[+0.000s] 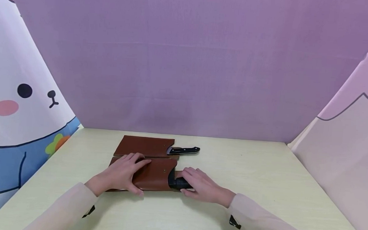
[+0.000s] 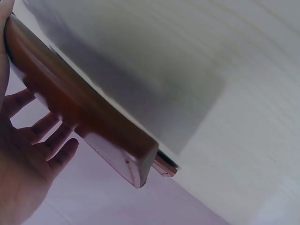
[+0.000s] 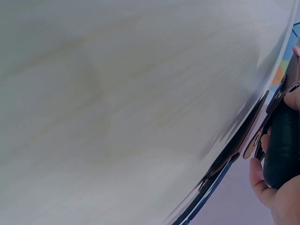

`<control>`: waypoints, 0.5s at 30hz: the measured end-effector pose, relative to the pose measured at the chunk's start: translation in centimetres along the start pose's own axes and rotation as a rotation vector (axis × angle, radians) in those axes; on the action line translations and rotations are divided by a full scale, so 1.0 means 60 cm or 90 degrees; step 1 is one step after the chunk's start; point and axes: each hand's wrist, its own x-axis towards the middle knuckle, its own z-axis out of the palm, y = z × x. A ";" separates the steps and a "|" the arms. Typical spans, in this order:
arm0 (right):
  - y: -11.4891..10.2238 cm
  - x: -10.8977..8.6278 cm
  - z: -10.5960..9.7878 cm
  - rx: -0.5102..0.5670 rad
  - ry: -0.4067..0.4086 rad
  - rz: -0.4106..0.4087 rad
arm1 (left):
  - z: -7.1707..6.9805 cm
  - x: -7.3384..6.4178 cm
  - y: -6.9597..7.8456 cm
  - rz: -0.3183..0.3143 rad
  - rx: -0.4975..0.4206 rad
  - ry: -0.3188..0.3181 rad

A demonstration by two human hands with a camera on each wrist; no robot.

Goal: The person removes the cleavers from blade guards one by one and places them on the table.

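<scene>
Two brown leather sheaths lie one behind the other on the table. In the head view, my left hand spans the near sheath, its thumb at the near edge and its fingers towards the far edge. My right hand is wrapped round the thick black handle that sticks out of the near sheath's right end. In the right wrist view, fingers and thumb curl about this handle. Any blade of it is hidden. The far sheath holds a knife with a black riveted handle pointing right.
The pale wooden table reaches back to a purple cloth wall. A cartoon-printed cloth slants along the left side, and a pink and white one along the right.
</scene>
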 end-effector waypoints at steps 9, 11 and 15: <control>0.001 -0.004 -0.001 -0.006 0.051 -0.024 | 0.000 0.001 0.001 -0.002 0.006 0.001; 0.002 -0.004 0.000 -0.009 0.052 -0.024 | 0.000 0.002 0.000 -0.002 0.010 0.002; 0.001 -0.004 -0.002 -0.001 0.034 -0.012 | 0.000 0.001 0.000 0.000 0.014 0.008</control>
